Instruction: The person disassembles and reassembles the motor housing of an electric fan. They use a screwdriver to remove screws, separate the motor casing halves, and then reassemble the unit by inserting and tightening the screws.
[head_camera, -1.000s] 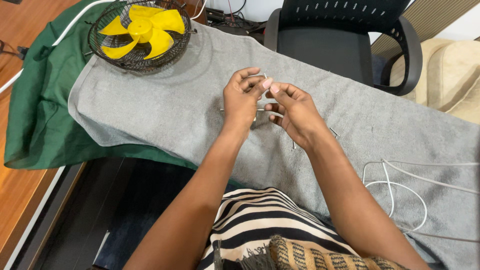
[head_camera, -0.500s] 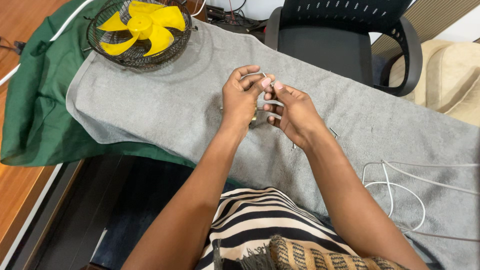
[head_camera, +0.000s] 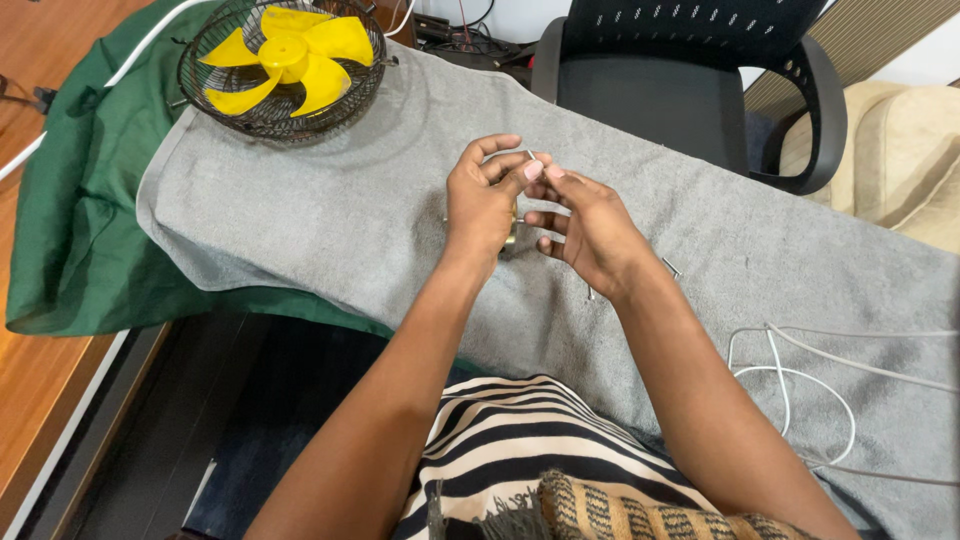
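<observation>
Both forearms reach out from the striped lap and meet over the grey towel (head_camera: 300, 210), wrists bent inward so the fingertips come together. The left hand (head_camera: 483, 200) is curled, thumb and forefinger pinched around a small metal piece (head_camera: 528, 155) at its fingertips; the other fingers fold loosely toward the palm. The right hand (head_camera: 585, 225) faces it, thumb and forefinger closed on the same piece from the other side, its lower fingers half spread and slightly hooked. What the piece is exactly is too small to tell. A brass-coloured part (head_camera: 513, 232) shows just under the left hand, between the two palms.

Beside the right wrist, two little screws (head_camera: 671, 267) lie on the towel. Beyond the left hand, well apart, sits a wire fan guard (head_camera: 215, 105) with a yellow blade (head_camera: 290, 55) in it. Off past the right forearm runs a white cable (head_camera: 790, 385). Across from the hands stands a black chair (head_camera: 690, 80).
</observation>
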